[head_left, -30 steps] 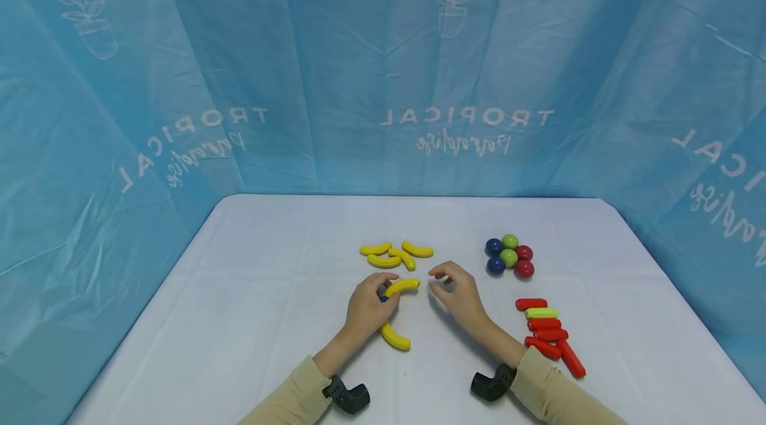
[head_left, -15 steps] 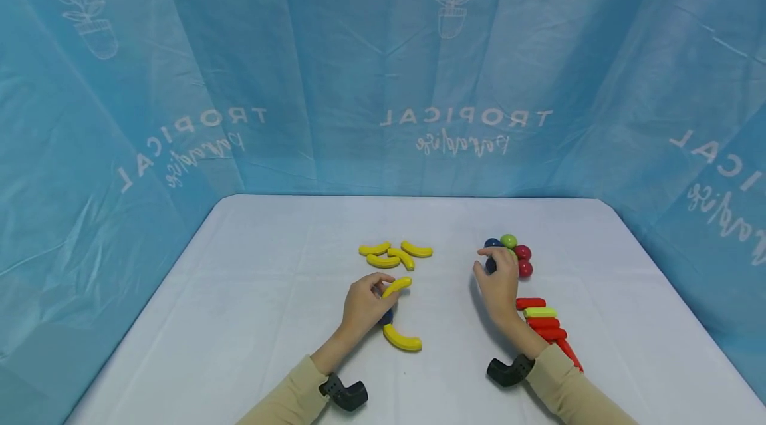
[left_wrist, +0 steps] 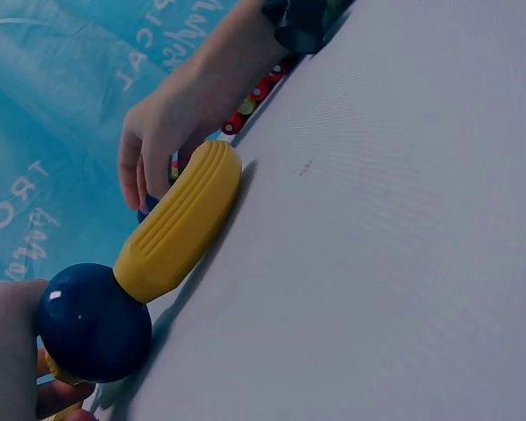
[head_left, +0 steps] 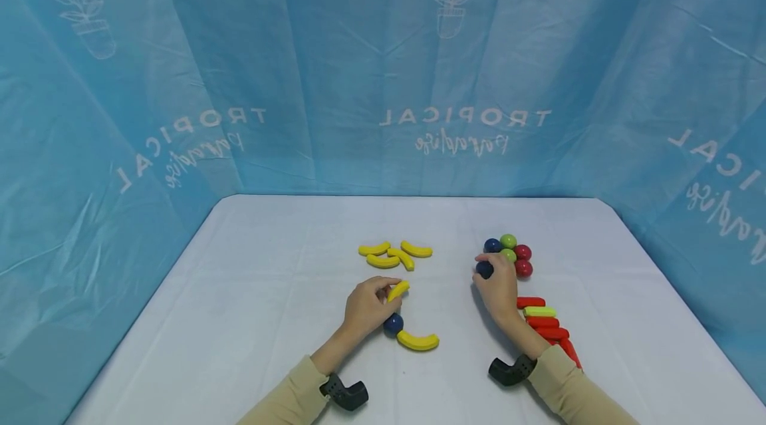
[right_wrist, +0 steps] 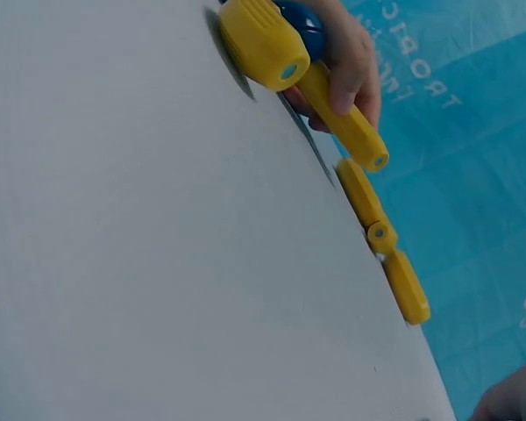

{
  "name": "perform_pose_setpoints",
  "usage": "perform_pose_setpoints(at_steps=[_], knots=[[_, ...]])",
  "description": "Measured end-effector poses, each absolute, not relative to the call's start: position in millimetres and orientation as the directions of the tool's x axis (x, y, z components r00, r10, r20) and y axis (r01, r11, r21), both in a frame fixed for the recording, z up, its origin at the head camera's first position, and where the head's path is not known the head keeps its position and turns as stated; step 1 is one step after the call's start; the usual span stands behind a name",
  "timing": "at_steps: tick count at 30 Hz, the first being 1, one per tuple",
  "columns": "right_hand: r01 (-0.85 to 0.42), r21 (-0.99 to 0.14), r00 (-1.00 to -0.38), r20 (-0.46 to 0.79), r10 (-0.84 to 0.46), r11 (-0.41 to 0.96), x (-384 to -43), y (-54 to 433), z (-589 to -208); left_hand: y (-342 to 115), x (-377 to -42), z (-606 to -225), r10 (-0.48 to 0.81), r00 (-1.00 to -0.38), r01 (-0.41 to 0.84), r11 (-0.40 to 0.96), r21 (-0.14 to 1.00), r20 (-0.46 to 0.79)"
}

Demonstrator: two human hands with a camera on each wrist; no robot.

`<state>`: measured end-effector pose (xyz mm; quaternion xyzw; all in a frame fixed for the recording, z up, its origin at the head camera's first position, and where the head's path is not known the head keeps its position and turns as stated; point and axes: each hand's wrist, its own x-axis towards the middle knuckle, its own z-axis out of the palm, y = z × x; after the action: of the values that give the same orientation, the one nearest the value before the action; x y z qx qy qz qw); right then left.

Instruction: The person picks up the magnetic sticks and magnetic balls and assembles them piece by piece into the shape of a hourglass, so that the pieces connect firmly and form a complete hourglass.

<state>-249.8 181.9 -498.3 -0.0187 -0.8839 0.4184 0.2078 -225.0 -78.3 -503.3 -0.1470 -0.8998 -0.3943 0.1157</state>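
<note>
Sleeves [head_left: 571,388] are running out of the head view at its bottom edge. Beyond them, a curved yellow piece [head_left: 419,342] is lying on the white table [head_left: 239,318], its end touching a dark blue ball [head_left: 393,324]. Red sticks [head_left: 543,322] are lying at the right, some partly hidden by the right forearm [head_left: 522,333]. The left hand [head_left: 365,305] is pinching a second yellow piece [head_left: 398,290] just past the ball, its fingers obscuring whether the two are touching. The right hand [head_left: 499,284] is grasping another blue ball [head_left: 484,269] and partly covering a green ball [head_left: 509,255]; the right wrist view is cutting this hand to a dark edge. Farther off, more balls [head_left: 523,252] and four yellow pieces [head_left: 383,261] are resting before a blue curtain [head_left: 335,79].
</note>
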Motion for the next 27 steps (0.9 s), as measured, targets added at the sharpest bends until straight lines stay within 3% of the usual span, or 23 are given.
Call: perform_pose_setpoints(at_steps=[12,20,27], knots=[[-0.349,-0.803,-0.923,0.384,-0.029,0.482,-243,157,-503,-78,-226,-505,0.207,-0.932,0.359,0.63,0.689,0.298],[-0.503,-0.788,-0.862,0.427,-0.272,0.356,-241,130,-505,-79,-225,-503,0.236,-0.929,0.369,0.629,0.685,0.284],[-0.534,-0.772,-0.831,0.406,-0.38,0.345,-231,114,-492,-79,-226,-504,0.282,-0.911,0.411,0.595,0.691,0.3]])
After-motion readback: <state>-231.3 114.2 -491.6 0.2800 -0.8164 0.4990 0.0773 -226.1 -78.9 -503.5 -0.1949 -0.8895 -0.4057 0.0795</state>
